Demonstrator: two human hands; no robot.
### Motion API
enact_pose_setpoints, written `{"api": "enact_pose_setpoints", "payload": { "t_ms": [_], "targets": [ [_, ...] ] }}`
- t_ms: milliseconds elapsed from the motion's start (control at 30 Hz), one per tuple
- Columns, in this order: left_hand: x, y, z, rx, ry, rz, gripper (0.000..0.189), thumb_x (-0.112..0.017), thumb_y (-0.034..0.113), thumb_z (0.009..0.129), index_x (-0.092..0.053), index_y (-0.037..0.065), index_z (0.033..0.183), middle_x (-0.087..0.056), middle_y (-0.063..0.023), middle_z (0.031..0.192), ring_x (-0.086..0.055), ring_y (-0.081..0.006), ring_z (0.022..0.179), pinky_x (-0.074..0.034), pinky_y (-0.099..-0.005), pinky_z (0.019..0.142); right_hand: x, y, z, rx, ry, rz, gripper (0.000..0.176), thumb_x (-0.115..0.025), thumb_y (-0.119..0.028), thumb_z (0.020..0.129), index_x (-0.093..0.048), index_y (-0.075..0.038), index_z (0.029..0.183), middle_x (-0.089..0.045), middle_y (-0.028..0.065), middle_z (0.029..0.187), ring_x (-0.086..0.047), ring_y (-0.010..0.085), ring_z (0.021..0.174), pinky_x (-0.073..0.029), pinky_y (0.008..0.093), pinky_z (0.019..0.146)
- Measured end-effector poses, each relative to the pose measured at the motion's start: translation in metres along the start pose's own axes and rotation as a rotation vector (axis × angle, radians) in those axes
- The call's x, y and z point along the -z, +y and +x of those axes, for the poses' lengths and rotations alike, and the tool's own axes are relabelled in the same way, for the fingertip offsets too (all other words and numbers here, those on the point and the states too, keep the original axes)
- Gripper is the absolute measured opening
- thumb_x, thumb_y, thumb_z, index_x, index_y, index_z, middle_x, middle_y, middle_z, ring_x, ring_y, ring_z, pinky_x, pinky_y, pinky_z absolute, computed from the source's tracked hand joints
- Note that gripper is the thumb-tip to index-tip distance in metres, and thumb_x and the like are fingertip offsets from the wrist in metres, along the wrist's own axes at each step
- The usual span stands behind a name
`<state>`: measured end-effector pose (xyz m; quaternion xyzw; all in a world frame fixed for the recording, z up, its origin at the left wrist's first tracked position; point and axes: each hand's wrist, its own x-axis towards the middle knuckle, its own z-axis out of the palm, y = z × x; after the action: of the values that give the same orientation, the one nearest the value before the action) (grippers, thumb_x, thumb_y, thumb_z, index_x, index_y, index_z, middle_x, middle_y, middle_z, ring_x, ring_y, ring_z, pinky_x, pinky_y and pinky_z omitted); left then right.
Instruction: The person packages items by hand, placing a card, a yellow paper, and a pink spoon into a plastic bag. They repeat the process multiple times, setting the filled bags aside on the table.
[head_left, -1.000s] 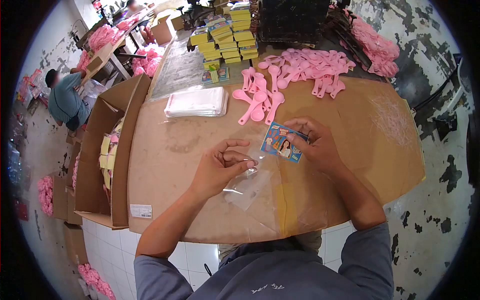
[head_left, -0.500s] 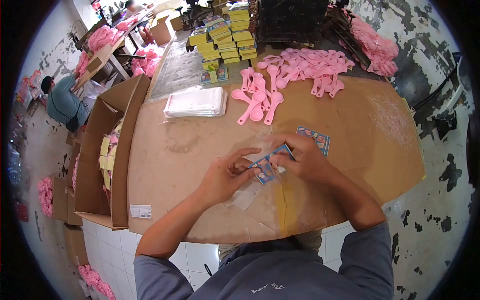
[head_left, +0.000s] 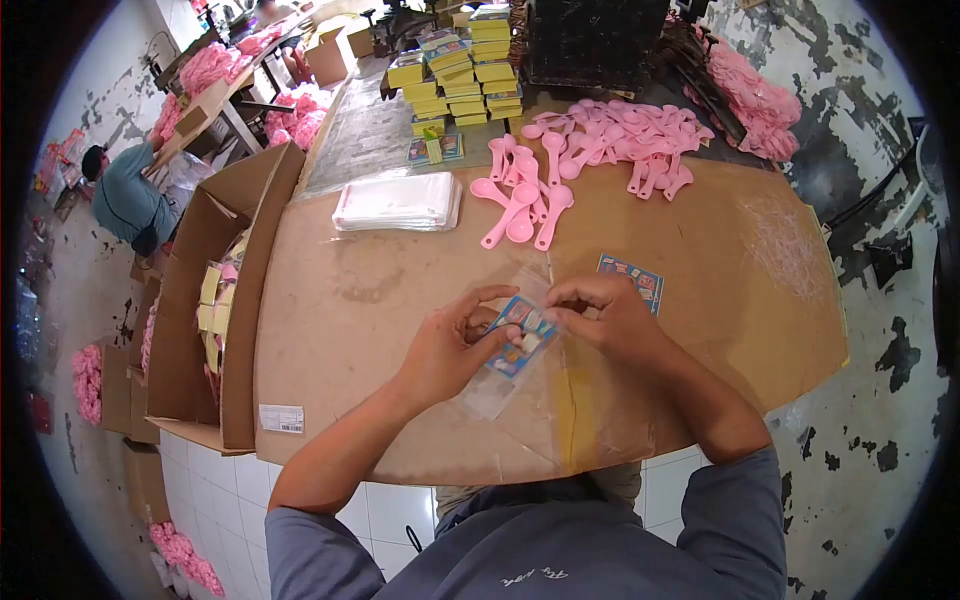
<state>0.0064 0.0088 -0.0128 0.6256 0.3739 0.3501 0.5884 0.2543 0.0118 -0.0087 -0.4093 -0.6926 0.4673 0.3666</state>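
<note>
My left hand [head_left: 450, 338] grips a blue printed card [head_left: 512, 362], its thumb across the face. A clear plastic bag [head_left: 490, 402] overlaps the card and extends past it above and below. My right hand [head_left: 605, 312] is closed in a pinch at the upper right edge of the card and bag; which of the two its fingertips hold, I cannot tell. Just beyond that hand, another blue printed card [head_left: 645, 285] lies on the cardboard-covered table [head_left: 350, 350].
Pink spoons [head_left: 620, 135] are heaped at the back, several lying nearer. A stack of clear bags [head_left: 395, 203] sits left of them. Yellow-edged card stacks [head_left: 455, 80] rise behind. At left stands an open carton [head_left: 270, 230]. A person [head_left: 135, 200] works beyond it.
The card has turned more upright and more of its face shows, with the clear bag now spread around it. My right hand has drawn back from the card's face to its upper right edge.
</note>
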Motion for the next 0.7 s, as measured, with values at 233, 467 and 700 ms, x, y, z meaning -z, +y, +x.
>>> {"api": "enact_pose_setpoints", "payload": {
  "t_ms": [233,467,700],
  "targets": [
    [0.005,0.004,0.000,0.041,0.051,0.024,0.038,-0.066,0.005,0.101,-0.057,0.001,0.138,-0.074,-0.0065,0.099,-0.067,-0.0054,0.084,-0.053,-0.0217,0.068,0.033,0.023,0.043,0.445,0.079,-0.598,0.027,-0.062,-0.008,0.094,-0.068,-0.003,0.120,-0.069,0.0125,0.113,-0.064,0.0305,0.110,-0.050,0.0413,0.095],
    [0.012,-0.002,0.002,0.036,0.053,-0.116,0.035,-0.066,0.005,0.101,-0.059,0.000,0.135,-0.074,-0.0059,0.102,-0.068,-0.0059,0.085,-0.055,-0.0215,0.069,0.051,0.027,0.067,0.482,0.001,-1.071,0.035,-0.061,-0.009,0.088,-0.068,-0.006,0.123,-0.066,0.0132,0.125,-0.060,0.0327,0.118,-0.046,0.0442,0.102],
    [0.008,0.001,0.002,0.008,0.069,-0.151,0.036,-0.068,0.006,0.100,-0.059,0.000,0.134,-0.074,-0.0059,0.102,-0.068,-0.0059,0.084,-0.055,-0.0210,0.067,0.034,-0.004,0.048,0.363,0.222,-0.489,0.041,-0.063,-0.004,0.097,-0.061,-0.007,0.138,-0.068,0.0097,0.111,-0.066,0.0212,0.099,-0.052,0.0364,0.086]
  ]
}}
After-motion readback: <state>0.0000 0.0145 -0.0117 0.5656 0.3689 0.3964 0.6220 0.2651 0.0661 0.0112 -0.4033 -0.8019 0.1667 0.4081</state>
